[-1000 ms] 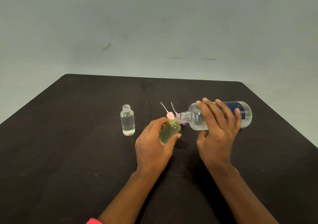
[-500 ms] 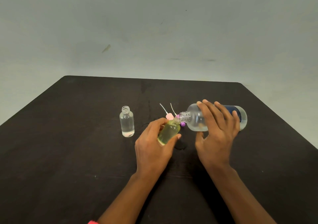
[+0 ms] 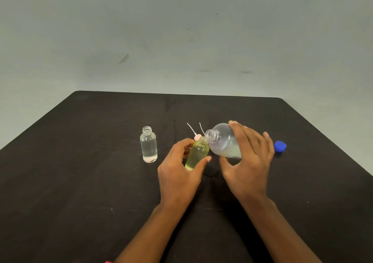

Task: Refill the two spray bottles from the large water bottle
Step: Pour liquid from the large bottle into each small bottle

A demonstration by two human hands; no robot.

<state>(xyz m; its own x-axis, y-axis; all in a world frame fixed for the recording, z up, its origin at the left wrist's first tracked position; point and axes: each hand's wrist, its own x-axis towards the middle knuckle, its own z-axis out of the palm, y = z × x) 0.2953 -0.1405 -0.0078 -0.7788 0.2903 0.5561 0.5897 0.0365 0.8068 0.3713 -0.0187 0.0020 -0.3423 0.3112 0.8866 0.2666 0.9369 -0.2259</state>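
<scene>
On the dark table (image 3: 80, 182), the left hand (image 3: 177, 174) gripped the yellow spray bottle (image 3: 196, 153), tipped. The right hand (image 3: 248, 161) held the large water bottle (image 3: 224, 141), mouth beside its neck. Yellow looked almost full. The clear spray bottle (image 3: 148, 147) stood apart, open, looking full too. Screwing the spray tops (image 3: 197, 137) on was left, I think.

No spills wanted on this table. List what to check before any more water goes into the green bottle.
1. Left hand grips the green spray bottle: ok.
2. Right hand holds the tilted large water bottle: ok.
3. Its mouth sits squarely over the green bottle's neck: cannot tell; the two are close.
4. Water left in the large bottle: ok, some pools low.
5. Green bottle's fill level: cannot tell.
6. Clear spray bottle upright, uncapped, apart from both hands: ok.
</scene>
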